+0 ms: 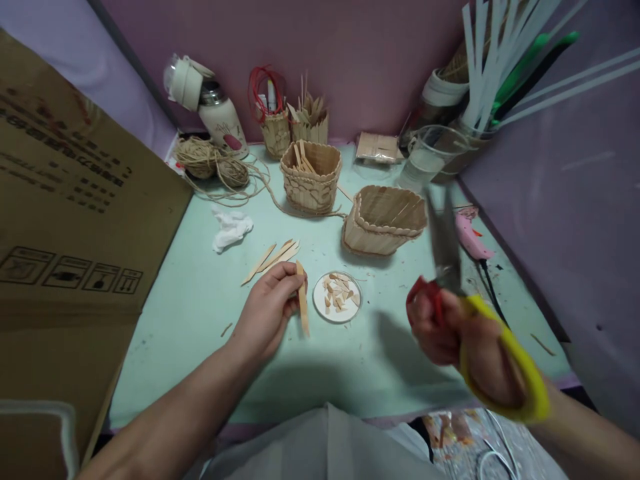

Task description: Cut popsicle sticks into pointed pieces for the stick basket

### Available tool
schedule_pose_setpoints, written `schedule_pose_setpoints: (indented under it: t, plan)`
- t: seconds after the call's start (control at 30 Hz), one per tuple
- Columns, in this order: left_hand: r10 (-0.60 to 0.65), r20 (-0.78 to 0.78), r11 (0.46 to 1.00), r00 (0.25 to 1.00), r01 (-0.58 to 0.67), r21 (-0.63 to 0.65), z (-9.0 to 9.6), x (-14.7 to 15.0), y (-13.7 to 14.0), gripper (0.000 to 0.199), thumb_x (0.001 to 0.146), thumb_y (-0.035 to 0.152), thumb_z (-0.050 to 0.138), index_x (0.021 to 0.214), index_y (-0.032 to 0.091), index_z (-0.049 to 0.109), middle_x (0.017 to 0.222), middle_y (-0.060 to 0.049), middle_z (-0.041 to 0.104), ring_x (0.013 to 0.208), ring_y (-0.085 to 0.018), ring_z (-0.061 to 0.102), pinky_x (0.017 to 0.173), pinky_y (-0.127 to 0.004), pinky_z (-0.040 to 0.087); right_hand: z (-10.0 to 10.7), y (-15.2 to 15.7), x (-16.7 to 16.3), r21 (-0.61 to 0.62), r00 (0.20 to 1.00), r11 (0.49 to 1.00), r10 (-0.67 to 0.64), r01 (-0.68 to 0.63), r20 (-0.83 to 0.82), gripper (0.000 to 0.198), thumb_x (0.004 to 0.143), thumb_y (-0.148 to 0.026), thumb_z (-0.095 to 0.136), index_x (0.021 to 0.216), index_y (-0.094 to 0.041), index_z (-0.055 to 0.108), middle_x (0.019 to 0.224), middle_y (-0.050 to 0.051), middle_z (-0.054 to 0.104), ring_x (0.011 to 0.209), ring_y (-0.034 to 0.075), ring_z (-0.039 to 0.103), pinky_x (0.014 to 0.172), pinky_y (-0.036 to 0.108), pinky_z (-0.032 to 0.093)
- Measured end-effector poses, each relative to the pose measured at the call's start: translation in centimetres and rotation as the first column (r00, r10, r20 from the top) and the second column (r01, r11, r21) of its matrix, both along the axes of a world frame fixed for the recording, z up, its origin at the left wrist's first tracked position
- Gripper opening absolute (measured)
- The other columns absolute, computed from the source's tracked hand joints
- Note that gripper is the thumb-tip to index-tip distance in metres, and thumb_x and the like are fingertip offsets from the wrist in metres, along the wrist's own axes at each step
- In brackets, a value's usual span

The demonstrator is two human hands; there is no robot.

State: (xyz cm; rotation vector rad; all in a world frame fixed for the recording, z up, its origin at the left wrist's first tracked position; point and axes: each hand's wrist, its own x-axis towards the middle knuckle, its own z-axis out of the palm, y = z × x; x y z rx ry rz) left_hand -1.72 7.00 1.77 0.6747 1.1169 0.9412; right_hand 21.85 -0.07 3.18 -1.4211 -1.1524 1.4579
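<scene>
In the head view, my left hand (270, 303) pinches a flat wooden stick (303, 303), held nearly upright just left of a small white dish (320, 313). Cut wooden chips (340, 290) lie in that dish. My right hand (450, 333) grips scissors (445, 247) with red and yellow handles, raised over the table's right side; the blades point away from me and are blurred by motion. Several more wooden sticks (275, 257) rest beyond my left hand. Behind the dish stands a basket made of wooden strips (383, 227) with a braided rim.
A second basket (313, 190) holds sticks. Twine (200, 160), a bottle (223, 120) and a crumpled tissue (233, 230) lie at the left. A pink glue gun (473, 237) and a clear plastic cup (425, 160) are at the right. A cardboard box (75, 220) borders the left side.
</scene>
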Motion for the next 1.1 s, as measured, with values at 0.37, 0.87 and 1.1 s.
schedule_pose_setpoints:
  t: [0.37, 0.87, 1.1]
  plan:
    - [0.178, -0.361, 0.954, 0.916, -0.07, 0.292, -1.5, -1.7, 2.4, 0.02, 0.074, 0.024, 0.062, 0.092, 0.019, 0.067, 0.09, -0.001, 0.065, 0.077, -0.012, 0.056, 0.069, -0.022, 0.043, 0.7, 10.1, 1.6, 0.551, 0.808, 0.591, -0.425, 0.589, -0.409, 0.06, 0.059, -0.075, 0.064, 0.054, -0.023, 0.034, 0.043, -0.011, 0.028, 0.035, 0.005, 0.019, 0.035, 0.021, 0.016]
    - [0.487, -0.675, 0.763, 0.554, 0.107, 0.638, -1.6, -3.9, 3.9, 0.021, 0.084, 0.027, 0.051, 0.094, 0.018, 0.068, 0.098, -0.005, 0.067, 0.087, -0.016, 0.059, 0.075, -0.026, 0.044, -2.5, 9.9, 1.9, 0.476, 0.83, 0.688, -0.38, 0.548, -0.407, 0.048, 0.066, -0.065, 0.069, 0.069, -0.024, 0.044, 0.05, -0.011, 0.028, 0.038, 0.006, 0.018, 0.037, 0.02, 0.014]
    - [0.41, -0.586, 0.844, 0.699, -0.045, 0.535, 0.8, -3.3, 4.8, 0.02, 0.078, 0.036, 0.058, 0.07, 0.018, 0.061, 0.049, 0.006, 0.048, 0.046, -0.009, 0.04, 0.05, -0.021, 0.034, -2.6, 9.9, 1.8, 0.48, 0.846, 0.702, -0.371, 0.526, -0.383, 0.046, 0.075, -0.065, 0.062, 0.069, -0.025, 0.04, 0.05, -0.011, 0.025, 0.039, 0.007, 0.016, 0.038, 0.021, 0.015]
